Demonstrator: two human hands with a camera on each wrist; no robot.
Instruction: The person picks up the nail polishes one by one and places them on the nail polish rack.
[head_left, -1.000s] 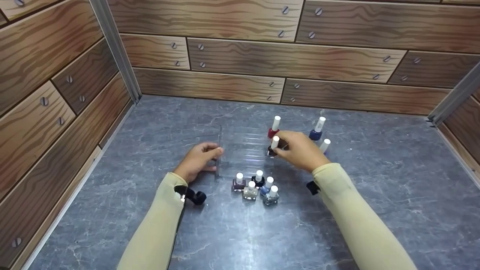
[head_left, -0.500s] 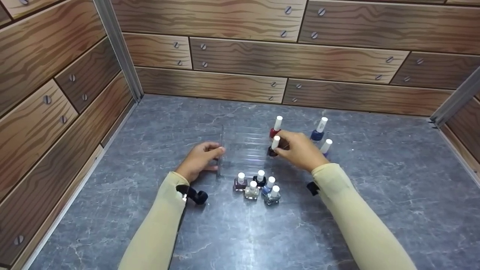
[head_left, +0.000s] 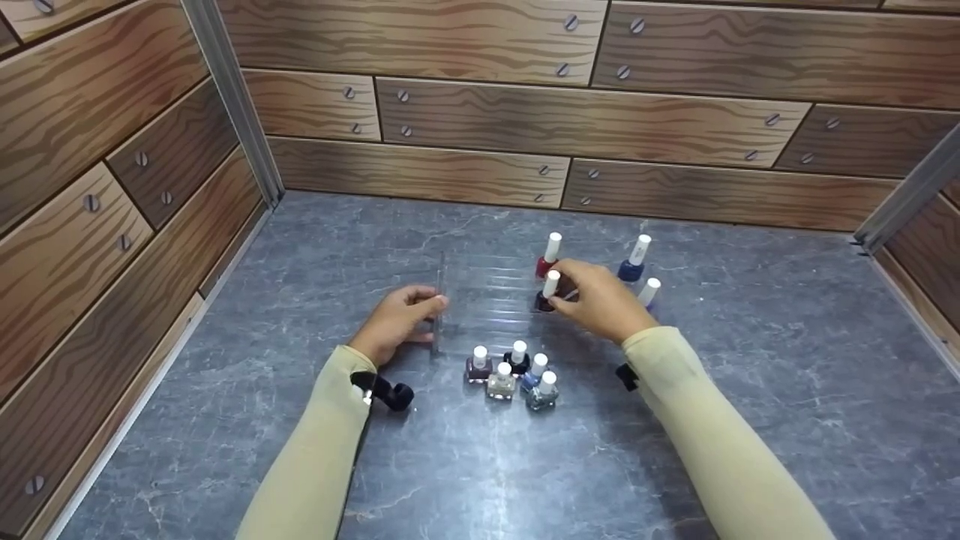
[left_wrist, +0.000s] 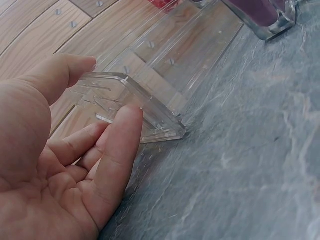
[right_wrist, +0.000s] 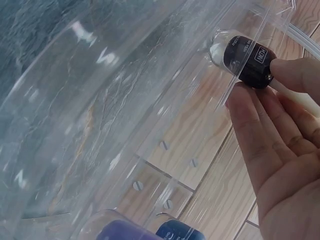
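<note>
A clear plastic stepped rack (head_left: 491, 289) stands mid-table. My left hand (head_left: 397, 321) holds its left end, thumb on the upper edge and fingers against the side (left_wrist: 150, 110). At the rack, my right hand (head_left: 600, 300) pinches a dark nail polish bottle (head_left: 545, 302) with a white cap, upright. The right wrist view shows this bottle (right_wrist: 250, 60) through clear plastic, thumb and fingertips around it. Behind it stands a red nail polish bottle (head_left: 547, 268). A dark blue one (head_left: 631, 270) and a purple one (head_left: 651, 292), partly hidden by my right hand, stand further right.
In front of the rack several shorter white-capped bottles stand close together: a dark purple one (head_left: 479, 369), a pale one (head_left: 501, 386), a black one (head_left: 517, 364), a blue one (head_left: 533, 379) and a grey-blue one (head_left: 542, 397). Wood-patterned walls (head_left: 480, 176) enclose the grey marbled table (head_left: 225, 420).
Both hands keep their places and grips, and the bottles stand where they were. The head view shifts only slightly.
</note>
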